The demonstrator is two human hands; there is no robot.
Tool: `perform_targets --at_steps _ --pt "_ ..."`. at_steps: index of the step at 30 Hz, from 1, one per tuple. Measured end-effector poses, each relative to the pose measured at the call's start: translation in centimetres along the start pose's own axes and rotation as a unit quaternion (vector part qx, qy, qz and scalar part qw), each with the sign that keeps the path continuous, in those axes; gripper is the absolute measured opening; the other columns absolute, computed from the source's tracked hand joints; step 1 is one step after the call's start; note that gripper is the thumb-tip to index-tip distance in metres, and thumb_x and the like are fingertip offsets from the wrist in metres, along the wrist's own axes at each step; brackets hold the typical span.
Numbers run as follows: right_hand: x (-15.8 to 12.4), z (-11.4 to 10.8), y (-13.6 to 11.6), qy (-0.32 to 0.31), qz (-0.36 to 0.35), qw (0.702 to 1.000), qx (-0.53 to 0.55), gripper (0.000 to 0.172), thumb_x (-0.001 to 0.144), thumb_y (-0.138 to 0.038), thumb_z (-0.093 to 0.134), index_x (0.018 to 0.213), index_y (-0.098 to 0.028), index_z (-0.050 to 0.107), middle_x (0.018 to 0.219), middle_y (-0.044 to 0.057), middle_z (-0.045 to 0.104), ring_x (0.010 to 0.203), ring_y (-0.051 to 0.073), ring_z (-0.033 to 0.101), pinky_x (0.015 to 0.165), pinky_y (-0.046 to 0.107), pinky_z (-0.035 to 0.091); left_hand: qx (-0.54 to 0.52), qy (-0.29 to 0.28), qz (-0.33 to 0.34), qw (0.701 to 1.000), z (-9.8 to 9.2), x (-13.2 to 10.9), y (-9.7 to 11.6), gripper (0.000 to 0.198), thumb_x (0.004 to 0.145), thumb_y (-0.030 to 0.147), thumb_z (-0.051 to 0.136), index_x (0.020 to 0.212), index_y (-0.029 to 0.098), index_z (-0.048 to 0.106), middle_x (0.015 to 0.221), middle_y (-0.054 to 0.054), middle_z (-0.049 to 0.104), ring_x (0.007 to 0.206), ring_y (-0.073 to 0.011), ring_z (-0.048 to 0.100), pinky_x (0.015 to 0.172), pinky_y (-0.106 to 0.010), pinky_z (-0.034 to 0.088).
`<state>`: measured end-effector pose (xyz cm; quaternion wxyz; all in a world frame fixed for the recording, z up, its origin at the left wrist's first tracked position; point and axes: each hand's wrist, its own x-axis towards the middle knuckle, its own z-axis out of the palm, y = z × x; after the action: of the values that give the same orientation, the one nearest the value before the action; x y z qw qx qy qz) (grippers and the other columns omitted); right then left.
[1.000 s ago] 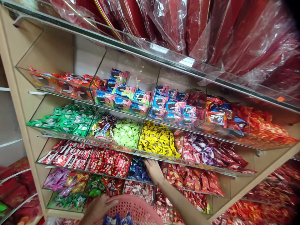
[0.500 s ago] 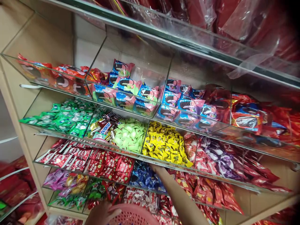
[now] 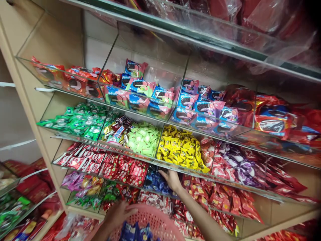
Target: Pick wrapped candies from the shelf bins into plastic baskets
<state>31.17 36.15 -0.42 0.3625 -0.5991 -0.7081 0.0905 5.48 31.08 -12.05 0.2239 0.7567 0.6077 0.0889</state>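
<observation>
Nearest: pink basket, bottom ctr, w/ blue pkts inside. L hand at its L rim, blurred; can't tell if it's gripping. Pkts sit just R of that hand, below & L of the R hand. R hand reaches fwd into the shelf bin, at the R side of the blue sweets; one finger stretched L over them, other fingertips part hidden, so can't tell if anything's held. Red pkts L of the bin; yellow sweets one tier up.
</observation>
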Motion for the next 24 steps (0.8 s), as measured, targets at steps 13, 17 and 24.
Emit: perform_targets --at_steps 13,17,24 --pt "-17.6 2.9 -12.5 -0.292 0.014 0.932 0.216 0.033 0.067 -0.035 0.067 0.096 -0.021 0.059 0.089 0.002 0.059 0.084 0.017 0.054 0.074 0.029 0.042 -0.064 -0.074 0.050 0.994 -2.7 -1.6 1.6 0.055 0.073 0.064 0.035 0.064 0.016 0.060 0.054 0.002 0.051 0.056 -0.0111 0.046 0.050 -0.021 0.023" --pt "-19.1 6.6 -15.9 -0.290 0.064 0.932 0.209 0.034 0.065 -0.029 0.067 0.096 -0.019 0.059 0.090 0.002 0.060 0.082 0.018 0.055 0.072 0.029 0.042 -0.054 -0.065 0.065 0.994 -2.8 -2.1 2.3 0.053 0.074 0.062 0.036 0.061 0.016 0.059 0.052 0.001 0.050 0.055 -0.0119 0.047 0.050 -0.021 0.023" --pt "-19.4 7.2 -17.3 -0.242 0.070 0.955 0.158 0.035 0.068 -0.025 0.061 0.103 -0.022 0.058 0.102 0.005 0.059 0.095 0.021 0.052 0.082 0.032 0.039 -0.043 -0.049 0.062 0.996 -3.1 -2.1 2.1 0.052 0.075 0.062 0.033 0.062 0.018 0.057 0.055 0.002 0.053 0.059 -0.0133 0.053 0.050 -0.021 0.023"
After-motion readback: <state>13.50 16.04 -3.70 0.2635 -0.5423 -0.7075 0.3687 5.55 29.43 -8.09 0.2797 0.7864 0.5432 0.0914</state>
